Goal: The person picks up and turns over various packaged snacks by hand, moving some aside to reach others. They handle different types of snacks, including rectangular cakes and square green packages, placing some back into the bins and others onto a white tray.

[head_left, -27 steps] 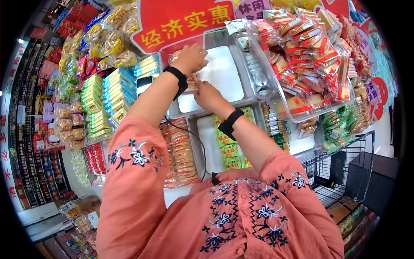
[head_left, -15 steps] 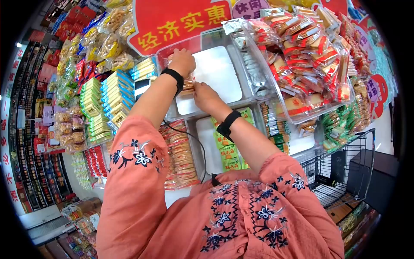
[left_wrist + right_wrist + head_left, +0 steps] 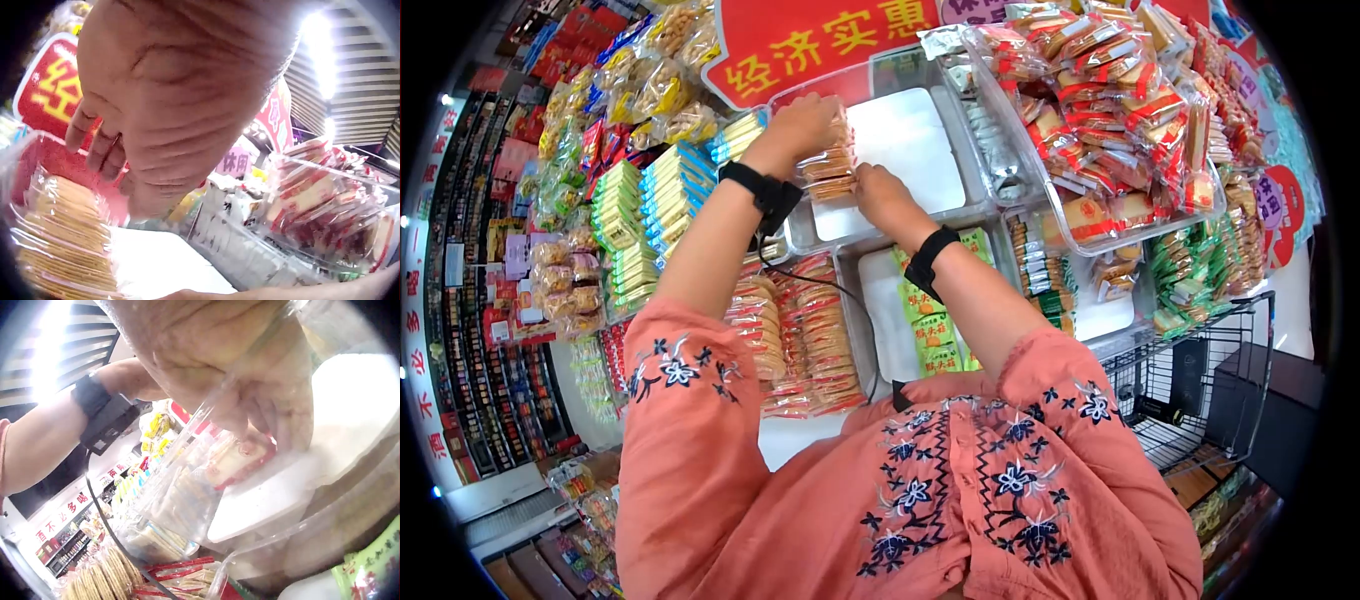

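In the head view, a row of clear-wrapped cracker packs (image 3: pixel 828 168) stands along the left side of a clear plastic bin (image 3: pixel 975 190) with a white bottom sheet. My left hand (image 3: pixel 803 128) is over the left rear of this row; in the left wrist view its fingers (image 3: pixel 103 147) hang loosely beside the stacked crackers (image 3: pixel 62 231), with nothing gripped. My right hand (image 3: pixel 888 205) is at the front right end of the row. Seen from the right wrist, its curled fingers pinch the edge of a red-edged cracker pack (image 3: pixel 240 459).
Green packets (image 3: pixel 925 315) lie in the nearer bin. A tilted bin (image 3: pixel 1090 265) heaped with red-wrapped snacks stands at right. A black cable (image 3: pixel 830 283) runs from the left wrist band. A wire cart (image 3: pixel 1190 400) is at lower right, a red sign (image 3: pixel 820 50) at the back.
My left hand and forearm have shifted left, uncovering more of the cracker row and the round cracker packs below the arm. My right hand stays at the row's front end.
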Motion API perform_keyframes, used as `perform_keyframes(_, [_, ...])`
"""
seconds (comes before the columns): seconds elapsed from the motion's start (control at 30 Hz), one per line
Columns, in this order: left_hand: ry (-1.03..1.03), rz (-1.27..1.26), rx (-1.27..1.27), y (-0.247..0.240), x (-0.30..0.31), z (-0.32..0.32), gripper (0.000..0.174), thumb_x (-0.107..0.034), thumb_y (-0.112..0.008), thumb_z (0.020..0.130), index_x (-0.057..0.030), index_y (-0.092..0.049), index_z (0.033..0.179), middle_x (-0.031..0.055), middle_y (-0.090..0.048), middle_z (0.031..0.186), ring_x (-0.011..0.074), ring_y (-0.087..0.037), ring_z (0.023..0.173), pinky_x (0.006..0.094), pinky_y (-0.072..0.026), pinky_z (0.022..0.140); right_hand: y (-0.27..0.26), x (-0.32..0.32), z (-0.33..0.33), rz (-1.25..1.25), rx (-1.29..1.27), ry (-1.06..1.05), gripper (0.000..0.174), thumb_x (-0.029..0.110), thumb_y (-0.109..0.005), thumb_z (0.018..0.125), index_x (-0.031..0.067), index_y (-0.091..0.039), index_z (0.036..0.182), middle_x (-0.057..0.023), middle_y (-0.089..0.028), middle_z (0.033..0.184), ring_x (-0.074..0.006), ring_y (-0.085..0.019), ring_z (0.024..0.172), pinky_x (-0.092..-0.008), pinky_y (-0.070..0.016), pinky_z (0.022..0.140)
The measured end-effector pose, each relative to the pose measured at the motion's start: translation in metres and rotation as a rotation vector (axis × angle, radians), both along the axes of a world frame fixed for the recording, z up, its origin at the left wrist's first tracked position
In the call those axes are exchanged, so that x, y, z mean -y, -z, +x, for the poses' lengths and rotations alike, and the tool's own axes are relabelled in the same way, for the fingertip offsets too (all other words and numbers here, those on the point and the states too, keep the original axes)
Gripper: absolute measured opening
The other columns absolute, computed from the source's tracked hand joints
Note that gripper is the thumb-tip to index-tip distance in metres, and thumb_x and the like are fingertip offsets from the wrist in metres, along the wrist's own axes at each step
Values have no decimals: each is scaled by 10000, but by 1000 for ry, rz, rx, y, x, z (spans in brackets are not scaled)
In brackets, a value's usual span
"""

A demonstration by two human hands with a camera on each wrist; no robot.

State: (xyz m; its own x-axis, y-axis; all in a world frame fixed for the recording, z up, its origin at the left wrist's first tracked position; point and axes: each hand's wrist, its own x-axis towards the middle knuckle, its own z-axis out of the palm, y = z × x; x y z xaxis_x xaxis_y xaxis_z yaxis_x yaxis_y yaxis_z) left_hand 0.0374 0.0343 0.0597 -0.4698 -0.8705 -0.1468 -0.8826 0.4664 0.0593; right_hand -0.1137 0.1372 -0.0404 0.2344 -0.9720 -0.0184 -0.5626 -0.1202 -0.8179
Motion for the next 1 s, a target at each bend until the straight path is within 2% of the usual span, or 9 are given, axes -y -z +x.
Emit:
perform_keyframes(0.03, [-29,44,-14,-21,-15,-4,425,-265,-668,864,-43,-591,1218,236,-636,1192,417,-615,1098,466,-493,907,1,0,1,-3,2,7,179,55,-500,933,-48,-583,1053,-293,-624,1053,-464,-625,981,-512,-508,875])
perform_keyframes(0.13, [18,233,114,-22,-34,5,422,-231,-714,818,-21,-588,1161,233,-668,1092,414,-657,992,483,-518,830,2,1,1,-17,-3,32,184,81,-510,939,-50,-593,1039,-297,-634,1045,-463,-631,982,-511,-513,867])
perform_keyframes(0.17, [23,238,120,-15,-43,6,437,-244,-750,796,-22,-587,1135,227,-684,1012,418,-673,917,487,-534,791,2,2,1,-25,-8,41,188,91,-515,941,-50,-599,1032,-298,-641,1039,-462,-635,981,-511,-515,863])
perform_keyframes(0.27, [139,-3,15,9,-71,5,341,-253,-759,770,-8,-677,993,217,-706,944,385,-692,910,473,-558,771,-2,3,0,-11,-24,61,205,121,-530,945,-51,-616,1017,-294,-660,1022,-454,-647,978,-509,-522,853])
perform_keyframes(0.3, [149,-72,43,21,-73,6,349,-250,-768,761,-20,-676,1008,210,-706,934,371,-697,890,474,-561,750,-3,3,0,1,-30,68,212,130,-535,947,-52,-622,1012,-293,-666,1016,-451,-650,977,-508,-523,850])
perform_keyframes(0.4, [189,-150,42,40,-69,12,376,-304,-731,833,-38,-590,1058,211,-692,937,395,-688,869,496,-551,728,-1,4,-1,-36,-50,94,224,148,-542,948,-46,-641,998,-284,-680,984,-445,-656,966,-503,-526,851])
perform_keyframes(0.6, [124,-5,173,26,-52,17,313,-327,-718,834,-55,-668,980,186,-711,871,376,-696,867,490,-552,731,2,8,-1,-35,-52,84,254,217,-592,923,-19,-684,941,-283,-686,931,-440,-660,930,-509,-524,849])
perform_keyframes(0.7, [103,38,242,34,-49,22,273,-320,-714,841,-68,-709,947,172,-722,910,372,-700,876,480,-555,742,8,10,0,-55,-59,55,259,231,-621,904,-15,-697,933,-276,-687,942,-434,-659,937,-506,-522,856])
perform_keyframes(1.0, [179,-105,221,30,-58,21,258,-298,-714,832,-44,-723,873,190,-715,861,358,-705,858,468,-560,738,1,8,-2,-9,-115,9,274,237,-648,895,-19,-724,957,-275,-683,970,-426,-653,958,-486,-517,885])
